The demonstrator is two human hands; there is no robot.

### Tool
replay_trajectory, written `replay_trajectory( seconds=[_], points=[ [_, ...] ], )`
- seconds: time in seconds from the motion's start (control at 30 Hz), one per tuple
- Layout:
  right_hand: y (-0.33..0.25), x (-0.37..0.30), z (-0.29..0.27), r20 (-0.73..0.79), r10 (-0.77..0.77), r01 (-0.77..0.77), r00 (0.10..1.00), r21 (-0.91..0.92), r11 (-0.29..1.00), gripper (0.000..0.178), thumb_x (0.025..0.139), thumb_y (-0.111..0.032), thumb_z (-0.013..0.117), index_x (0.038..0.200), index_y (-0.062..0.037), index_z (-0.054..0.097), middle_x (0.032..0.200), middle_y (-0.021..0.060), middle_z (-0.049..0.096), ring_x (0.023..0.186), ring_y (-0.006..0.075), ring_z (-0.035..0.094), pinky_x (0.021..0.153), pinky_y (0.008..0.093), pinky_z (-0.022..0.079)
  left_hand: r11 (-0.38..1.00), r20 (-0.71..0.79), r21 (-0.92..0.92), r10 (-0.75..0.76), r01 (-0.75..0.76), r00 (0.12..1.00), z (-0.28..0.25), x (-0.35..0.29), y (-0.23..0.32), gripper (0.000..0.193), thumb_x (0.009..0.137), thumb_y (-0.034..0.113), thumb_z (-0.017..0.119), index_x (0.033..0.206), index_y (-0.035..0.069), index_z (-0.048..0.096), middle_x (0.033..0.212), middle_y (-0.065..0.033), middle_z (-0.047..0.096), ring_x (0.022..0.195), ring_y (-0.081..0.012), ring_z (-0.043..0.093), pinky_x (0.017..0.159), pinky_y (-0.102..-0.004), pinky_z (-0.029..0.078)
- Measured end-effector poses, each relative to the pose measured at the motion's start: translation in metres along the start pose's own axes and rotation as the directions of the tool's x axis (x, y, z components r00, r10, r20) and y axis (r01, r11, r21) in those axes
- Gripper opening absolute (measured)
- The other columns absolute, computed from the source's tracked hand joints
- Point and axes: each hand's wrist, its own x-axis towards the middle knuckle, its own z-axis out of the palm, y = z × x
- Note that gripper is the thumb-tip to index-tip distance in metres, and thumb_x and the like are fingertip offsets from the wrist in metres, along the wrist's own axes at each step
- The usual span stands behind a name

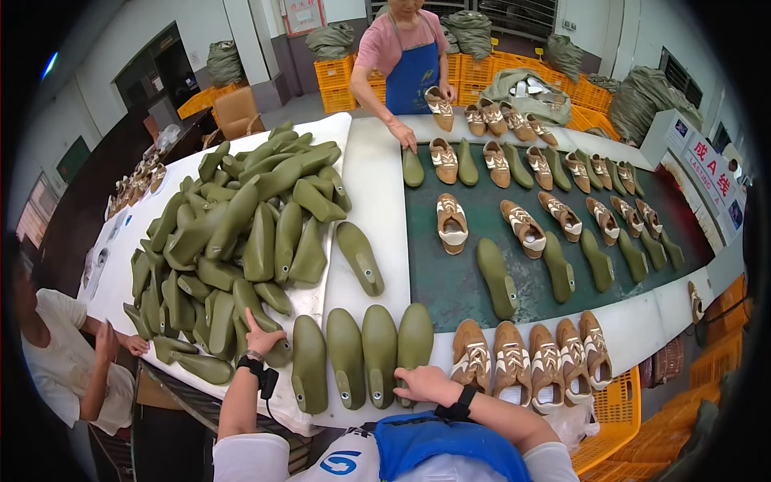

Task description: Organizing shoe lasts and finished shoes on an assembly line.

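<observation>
Green shoe lasts [233,225] lie heaped on the left side of the table. My left hand [261,339] rests at the heap's near edge, thumb and forefinger spread against a last, the other fingers partly hidden. In front of me several lasts stand in a row, toes pointing away, including a last [310,361] at its left end. My right hand [426,384] is closed round the heel of the rightmost last [415,333]. Just right of it, brown-and-white sneakers [511,361] line the near edge. A single last [360,259] lies between heap and belt.
A dark green conveyor belt [450,277] carries rows of sneakers and lasts. Across it a co-worker [409,56] in a blue apron holds a sneaker and touches a last. Another person [68,353] is at the left. A yellow crate [614,422] stands below the near right edge.
</observation>
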Motion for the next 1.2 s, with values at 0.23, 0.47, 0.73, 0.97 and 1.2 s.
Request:
replay_trajectory(
  seconds=[0.23,0.47,0.73,0.97,1.2],
  points=[
    [0.003,0.0,0.0,0.011,0.001,-0.001,1.0,-0.005,1.0,0.039,0.082,-0.047,0.055,0.105,-0.0149,0.054,0.068,0.0164,0.063,0.063,0.0354,0.062,0.055,0.0451,0.049,0.349,0.589,-0.798,0.282,0.492,0.757,-0.062,-0.039,0.042,0.085,0.079,0.024,0.066,0.141,0.027,0.01,0.132,-0.0101,0.039,0.112,-0.0317,0.047,0.091,-0.0612,0.038],
    [0.007,-0.004,-0.001,-0.009,0.023,-0.023,1.0,-0.007,1.0,0.04,0.081,-0.047,0.055,0.105,-0.0159,0.055,0.067,0.0163,0.063,0.063,0.0348,0.063,0.054,0.0453,0.049,0.47,0.58,-0.794,0.401,0.385,0.709,0.007,-0.034,0.132,0.085,0.078,0.025,0.067,0.142,0.027,0.011,0.125,-0.0077,0.045,0.1,-0.0262,0.054,0.079,-0.052,0.045],
    [0.002,-0.005,-0.006,0.048,0.062,-0.062,0.997,0.006,0.998,0.037,0.082,-0.044,0.054,0.103,-0.0134,0.053,0.073,0.0157,0.064,0.069,0.0344,0.064,0.057,0.0449,0.05,0.832,0.341,-0.549,0.308,-0.078,0.888,0.13,0.026,0.188,0.059,0.081,0.02,0.057,0.133,0.006,0.035,0.118,-0.0121,0.056,0.106,-0.0252,0.054,0.091,-0.0441,0.04],
    [-0.001,-0.005,-0.008,0.058,0.046,-0.048,0.997,0.03,0.998,0.035,0.082,-0.041,0.055,0.102,-0.0118,0.053,0.073,0.0168,0.064,0.069,0.0349,0.063,0.058,0.0462,0.049,0.792,0.125,-0.277,0.592,-0.545,0.796,0.116,-0.003,0.183,0.066,0.076,0.024,0.065,0.131,0.0,0.039,0.119,-0.0198,0.054,0.116,-0.0329,0.048,0.1,-0.0376,0.036],
    [-0.001,-0.003,-0.007,0.051,0.045,-0.049,0.998,0.094,0.994,0.032,0.08,-0.036,0.056,0.1,-0.0105,0.055,0.072,0.0173,0.063,0.07,0.0348,0.063,0.061,0.0456,0.049,0.443,0.495,-0.312,0.831,-0.841,0.255,0.041,-0.144,0.118,0.052,0.079,0.027,0.064,0.123,0.003,0.05,0.114,-0.0171,0.057,0.107,-0.0343,0.052,0.092,-0.0369,0.042]
  ],
)
